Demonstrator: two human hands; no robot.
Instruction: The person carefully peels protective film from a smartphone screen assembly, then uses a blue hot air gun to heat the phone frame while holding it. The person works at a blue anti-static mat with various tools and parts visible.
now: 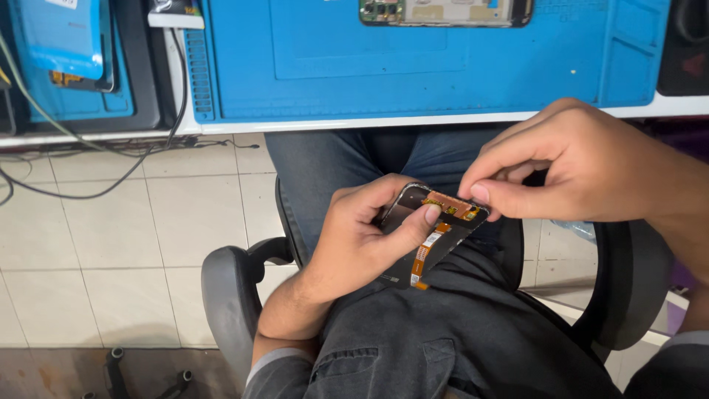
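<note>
Phone panel (436, 229) sits over the lap, between both hands: left hand (362, 236) grips it from the left, thumb on its face; right hand (569, 166) pinches its upper right edge. Flex cable (425, 255) lies on the panel. Behind the hands, work mat (443, 66) lies on the bench, opened phone (443, 11) on its far edge. Chair armrest (229, 288) lower left.

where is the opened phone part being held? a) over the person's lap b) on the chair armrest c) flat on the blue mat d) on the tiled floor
a: the left hand grips the phone part above the lap while the right hand pinches its top edge; the blue mat lies farther away on the bench.
</note>
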